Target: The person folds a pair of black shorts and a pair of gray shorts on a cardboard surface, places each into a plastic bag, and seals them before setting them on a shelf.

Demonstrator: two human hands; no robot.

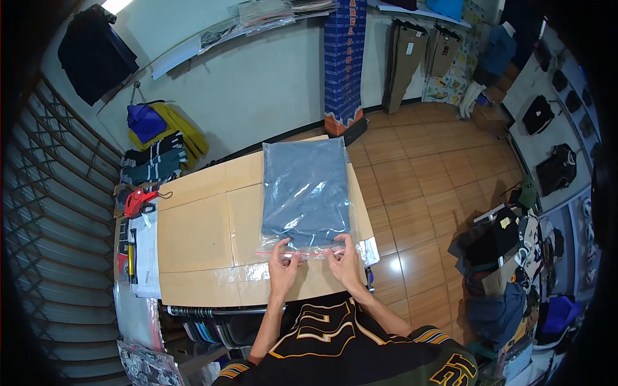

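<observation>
A folded grey-blue garment [306,186] lies flat inside a clear plastic bag [273,247] on the cardboard-covered table [196,241]. The bag's near edge, with a pinkish-red seal strip, faces me. My left hand [283,265] pinches this edge on the left side, thumb and forefinger curled at the plastic. On the right side, my right hand [344,264] grips the same edge between thumb and fingers. Both hands rest close together at the near end of the bag. The garment's lower fold sits just beyond my fingertips.
On the table's left end are a red tape dispenser [140,202], papers [147,257] and a yellow-and-black cutter [132,260]. Below the near edge runs a rail with hanging clothes [212,331]. Clothing piles [499,289] stand at right; a blue pillar [344,64] rises behind.
</observation>
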